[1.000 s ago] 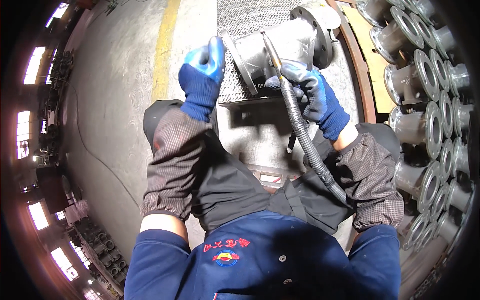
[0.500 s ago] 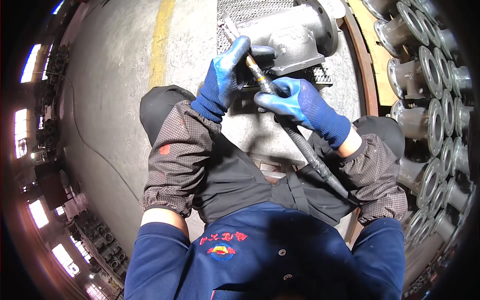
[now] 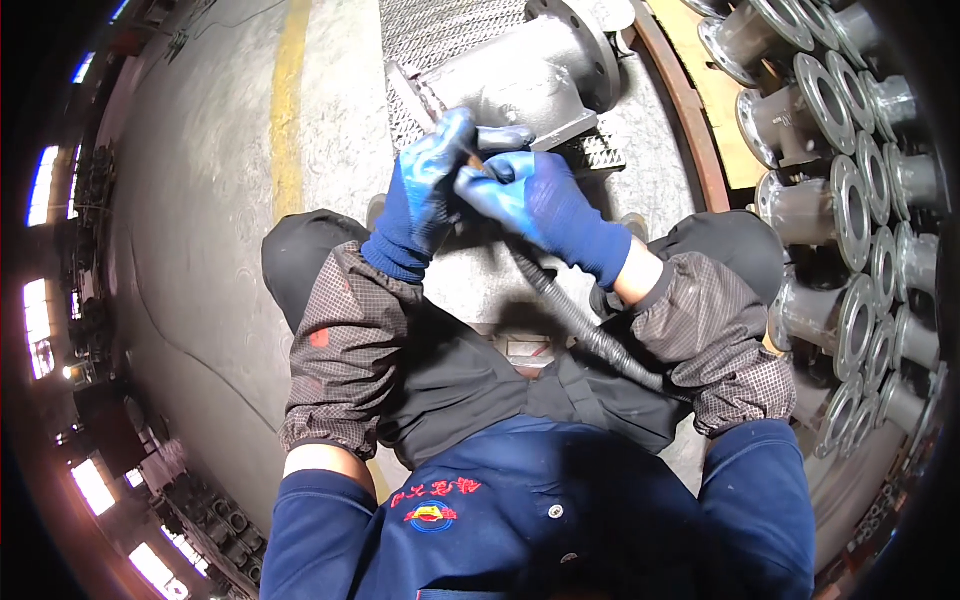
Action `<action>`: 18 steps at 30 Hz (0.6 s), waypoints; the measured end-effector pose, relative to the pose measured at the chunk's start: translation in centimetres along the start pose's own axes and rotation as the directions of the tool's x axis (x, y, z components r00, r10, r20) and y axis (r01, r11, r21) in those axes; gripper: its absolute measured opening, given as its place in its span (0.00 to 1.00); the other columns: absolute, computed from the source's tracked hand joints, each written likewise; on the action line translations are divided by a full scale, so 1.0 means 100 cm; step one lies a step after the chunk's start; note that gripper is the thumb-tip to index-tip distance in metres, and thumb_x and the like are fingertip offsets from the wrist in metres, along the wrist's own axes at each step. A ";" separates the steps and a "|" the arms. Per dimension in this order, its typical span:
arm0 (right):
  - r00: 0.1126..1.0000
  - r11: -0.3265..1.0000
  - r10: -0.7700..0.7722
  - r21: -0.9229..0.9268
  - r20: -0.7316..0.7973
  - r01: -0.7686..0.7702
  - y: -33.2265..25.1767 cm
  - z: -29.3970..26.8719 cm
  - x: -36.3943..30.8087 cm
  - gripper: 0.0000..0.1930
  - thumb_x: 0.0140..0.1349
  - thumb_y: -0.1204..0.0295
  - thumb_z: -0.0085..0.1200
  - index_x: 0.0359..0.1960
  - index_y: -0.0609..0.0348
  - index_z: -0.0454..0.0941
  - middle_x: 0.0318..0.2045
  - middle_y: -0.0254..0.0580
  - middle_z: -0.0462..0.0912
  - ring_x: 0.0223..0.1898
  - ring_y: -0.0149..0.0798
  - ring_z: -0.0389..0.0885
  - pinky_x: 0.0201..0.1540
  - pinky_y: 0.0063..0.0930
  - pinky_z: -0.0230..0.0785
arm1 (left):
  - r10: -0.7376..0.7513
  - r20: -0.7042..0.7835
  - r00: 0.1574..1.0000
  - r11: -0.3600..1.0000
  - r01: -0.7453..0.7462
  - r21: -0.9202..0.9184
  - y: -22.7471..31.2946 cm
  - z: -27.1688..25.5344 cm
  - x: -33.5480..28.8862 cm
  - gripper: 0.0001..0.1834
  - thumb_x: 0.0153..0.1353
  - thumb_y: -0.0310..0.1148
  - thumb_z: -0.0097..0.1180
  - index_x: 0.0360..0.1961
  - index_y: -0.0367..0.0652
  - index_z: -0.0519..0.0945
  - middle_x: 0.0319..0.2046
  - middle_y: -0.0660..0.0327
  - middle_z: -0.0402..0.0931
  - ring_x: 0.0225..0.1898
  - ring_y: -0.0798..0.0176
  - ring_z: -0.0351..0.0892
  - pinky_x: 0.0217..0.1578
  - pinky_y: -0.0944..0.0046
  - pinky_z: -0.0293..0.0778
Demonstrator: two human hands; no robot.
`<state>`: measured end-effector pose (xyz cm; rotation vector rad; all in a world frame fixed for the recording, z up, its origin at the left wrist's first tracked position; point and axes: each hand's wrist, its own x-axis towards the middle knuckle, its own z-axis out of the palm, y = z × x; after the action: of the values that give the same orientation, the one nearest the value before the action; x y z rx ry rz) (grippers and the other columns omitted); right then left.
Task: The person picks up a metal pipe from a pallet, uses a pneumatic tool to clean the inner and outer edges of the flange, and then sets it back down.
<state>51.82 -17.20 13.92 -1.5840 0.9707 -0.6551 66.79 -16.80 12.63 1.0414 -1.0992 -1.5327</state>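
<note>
Both my hands wear blue coated gloves and close around a slim rod-shaped hand tool point(image 3: 430, 100) with a black corrugated hose. My left hand point(image 3: 428, 175) grips its front part. Close behind it, my right hand point(image 3: 530, 195) wraps the rear, its fingertips nearly meeting the left glove. The hose point(image 3: 590, 335) runs back under my right forearm. The tool's front end lies against or just over the left flange of a grey flanged metal fitting point(image 3: 510, 85); contact is unclear. The gloves hide most of the tool's body.
Below the fitting is a patterned metal grating point(image 3: 405, 30). Stacked flanged pipe pieces point(image 3: 815, 210) fill the right side, beyond a rusty brown metal rail point(image 3: 690, 120). On the left, a yellow line point(image 3: 287, 120) crosses the grey floor, and a thin cable point(image 3: 165, 335) lies there.
The right hand has slid forward along the tool, up against the left hand. The whole scene has shifted leftward and slightly up in view, while both hands keep their hold.
</note>
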 end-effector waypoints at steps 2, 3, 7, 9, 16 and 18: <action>0.868 0.548 0.143 0.692 0.475 -0.469 -0.011 -0.015 -0.005 0.11 0.64 0.65 0.49 0.39 0.60 0.77 0.25 0.45 0.81 0.19 0.30 0.77 0.20 0.15 0.69 | -0.207 0.137 0.969 0.958 0.229 -0.175 0.010 -0.002 -0.001 0.30 0.69 0.51 0.29 0.54 0.34 0.67 0.43 0.47 0.75 0.42 0.56 0.77 0.43 0.63 0.76; 0.812 0.439 0.054 0.716 0.582 -0.542 -0.005 -0.020 -0.007 0.16 0.63 0.61 0.49 0.42 0.63 0.75 0.26 0.45 0.81 0.19 0.32 0.78 0.20 0.16 0.70 | -0.186 0.205 0.961 0.897 0.251 -0.363 0.011 0.005 -0.002 0.31 0.69 0.52 0.27 0.54 0.34 0.68 0.44 0.47 0.75 0.43 0.56 0.77 0.44 0.60 0.76; 0.973 0.777 -0.052 0.621 0.225 -0.102 -0.004 -0.039 -0.025 0.20 0.64 0.59 0.48 0.39 0.69 0.76 0.27 0.47 0.82 0.20 0.32 0.79 0.22 0.19 0.71 | -0.242 0.204 0.948 0.947 0.277 -0.164 0.022 0.022 0.001 0.28 0.70 0.48 0.30 0.55 0.36 0.69 0.42 0.53 0.76 0.44 0.62 0.76 0.46 0.64 0.73; 0.962 0.771 0.244 0.578 0.120 -0.268 0.009 -0.060 -0.027 0.18 0.64 0.62 0.48 0.40 0.68 0.76 0.25 0.46 0.82 0.17 0.30 0.77 0.20 0.18 0.69 | -0.154 -0.052 0.987 0.988 0.155 0.011 0.006 0.031 0.002 0.21 0.68 0.42 0.42 0.51 0.35 0.74 0.37 0.61 0.78 0.38 0.70 0.76 0.43 0.69 0.72; 0.868 0.831 0.466 0.420 -0.170 -0.364 0.065 -0.100 -0.044 0.15 0.62 0.67 0.50 0.42 0.71 0.71 0.20 0.48 0.80 0.12 0.29 0.73 0.14 0.17 0.63 | -0.195 -0.095 0.976 0.896 0.217 0.387 -0.004 0.038 -0.005 0.17 0.64 0.40 0.49 0.44 0.37 0.79 0.36 0.63 0.78 0.37 0.72 0.73 0.42 0.71 0.69; 0.863 0.863 0.436 0.391 -0.255 -0.320 0.070 -0.098 -0.038 0.14 0.62 0.68 0.50 0.40 0.71 0.71 0.20 0.48 0.79 0.12 0.28 0.72 0.13 0.17 0.63 | -0.137 -0.085 0.987 0.920 0.159 0.358 -0.011 0.039 -0.003 0.17 0.61 0.40 0.53 0.42 0.35 0.79 0.32 0.62 0.78 0.32 0.73 0.74 0.36 0.71 0.71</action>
<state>40.08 -19.32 9.71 -0.9498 1.3087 -0.7731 62.87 -15.68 12.55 1.4412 -1.3200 -1.4344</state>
